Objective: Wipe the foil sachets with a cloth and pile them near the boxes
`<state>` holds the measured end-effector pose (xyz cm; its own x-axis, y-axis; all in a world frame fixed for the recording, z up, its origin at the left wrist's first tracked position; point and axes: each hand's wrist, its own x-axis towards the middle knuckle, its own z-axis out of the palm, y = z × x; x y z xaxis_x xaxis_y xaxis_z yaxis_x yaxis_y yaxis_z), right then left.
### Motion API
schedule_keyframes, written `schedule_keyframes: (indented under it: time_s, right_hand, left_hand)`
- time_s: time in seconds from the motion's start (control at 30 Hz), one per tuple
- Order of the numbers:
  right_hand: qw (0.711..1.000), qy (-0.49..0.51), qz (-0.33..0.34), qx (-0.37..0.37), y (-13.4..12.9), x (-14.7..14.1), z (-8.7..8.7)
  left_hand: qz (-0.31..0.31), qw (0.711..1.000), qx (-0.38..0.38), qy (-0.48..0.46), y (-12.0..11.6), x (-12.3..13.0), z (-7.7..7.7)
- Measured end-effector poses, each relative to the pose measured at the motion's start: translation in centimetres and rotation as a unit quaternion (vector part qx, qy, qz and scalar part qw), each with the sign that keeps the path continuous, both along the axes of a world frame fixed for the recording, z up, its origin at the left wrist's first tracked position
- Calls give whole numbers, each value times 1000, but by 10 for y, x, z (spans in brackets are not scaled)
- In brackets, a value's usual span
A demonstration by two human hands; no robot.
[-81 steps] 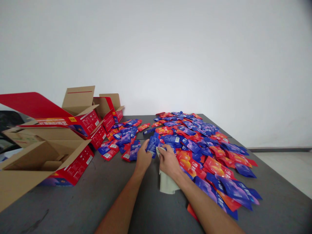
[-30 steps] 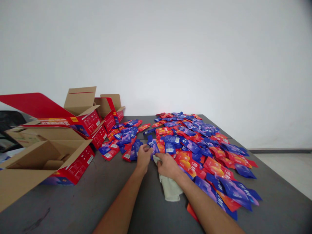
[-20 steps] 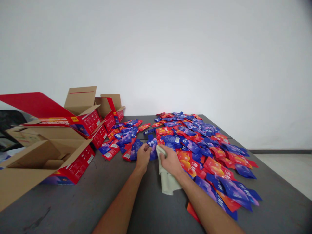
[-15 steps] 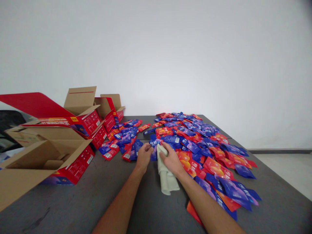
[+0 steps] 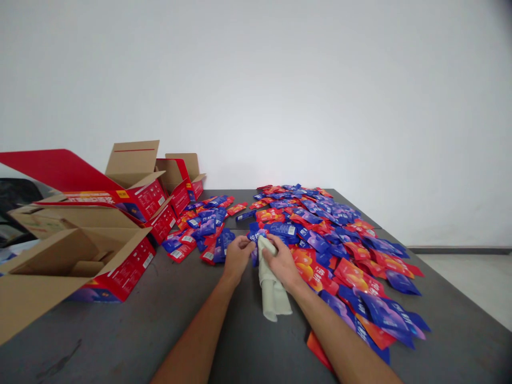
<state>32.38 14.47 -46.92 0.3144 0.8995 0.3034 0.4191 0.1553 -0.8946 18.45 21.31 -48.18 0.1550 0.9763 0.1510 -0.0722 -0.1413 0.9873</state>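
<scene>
A blue and purple pouch (image 5: pixel 255 234) with white lettering is between my two hands, over the middle of the dark table. My left hand (image 5: pixel 239 254) pinches its left edge between thumb and fingers. In my right hand (image 5: pixel 281 260) is a pale cream cloth (image 5: pixel 269 288), bunched at the top and hanging down toward me. The cloth's upper end lies against the pouch and hides part of it. Just right of my right hand spreads a big heap of red and blue pouches (image 5: pixel 316 240).
Open red cardboard boxes (image 5: pixel 132 266) with raised flaps stand along the left side. Between them and my left hand lies a smaller pile of pouches (image 5: pixel 207 221). The dark grey table (image 5: pixel 160 330) runs back to a white wall (image 5: pixel 256 96). A dark chair (image 5: pixel 16 202) shows at the far left.
The pouch has shifted and tilted slightly between my hands. The hanging end of the cloth has swung a little to the left. Both hands keep their hold.
</scene>
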Motion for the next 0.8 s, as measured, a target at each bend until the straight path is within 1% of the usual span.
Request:
schedule_keyframes:
  time_s: [0.07, 0.17, 0.27, 0.33, 0.4, 0.5, 0.57, 0.63, 0.73, 0.8]
  right_hand:
    - [1000, -12, -9, 4, 0, -1, -1]
    - [1000, -25, -1, 11, -2, -3, 0]
    - [999, -28, 7, 18, -4, -5, 5]
    - [1000, -13, 3, 14, -5, -5, 8]
    - [1000, 7, -4, 11, -5, -4, 9]
    - [999, 15, -9, 28, -3, -3, 8]
    - [999, -7, -7, 48, -2, -3, 4]
    - [995, -58, -6, 76, -2, -3, 0]
    - [980, -157, -10, 120, -4, -6, -3]
    - [969, -207, 14, 132, -8, -7, -2]
  left_hand:
    - [18, 1000, 5, 18, 1, -2, -1]
    - [45, 999, 1, 30, 3, -4, 0]
    - [45, 999, -21, -3, 2, -5, 5]
    - [12, 997, -48, -53, -2, -3, 10]
    - [-55, 991, -60, -110, -8, 1, 15]
    - [-156, 972, -42, -170, -17, 8, 19]
    - [-187, 965, -33, -181, -19, 10, 18]
    - [-190, 966, -26, -174, -18, 10, 15]
    - [-158, 977, -4, -145, -13, 7, 8]
    - [-136, 982, 7, -134, -10, 6, 7]
